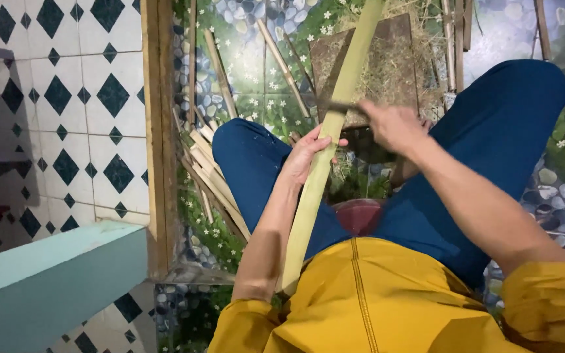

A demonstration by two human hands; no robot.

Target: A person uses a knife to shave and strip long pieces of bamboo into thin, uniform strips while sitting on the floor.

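A seated person in a yellow shirt and blue trousers is working a long green bamboo strip that is running from the lap up and away across the frame, tilted slightly to the right. The left hand is wrapping around the strip near its middle, fingers closed on it and the thumb lying across its face. The right hand is closing in a fist on the handle of a dark blade — blurred, so its shape cannot be told — and the blade is meeting the strip's right edge just above the left hand.

Beyond the knees a brown board strewn with dry fibres is lying on a floor printed with pebbles and small white flowers. A pile of split bamboo slats is resting beside the left thigh, against a wooden frame. Left of that frame, a white wall with dark diamond tiles is standing behind a pale turquoise ledge — both well apart from the hands.
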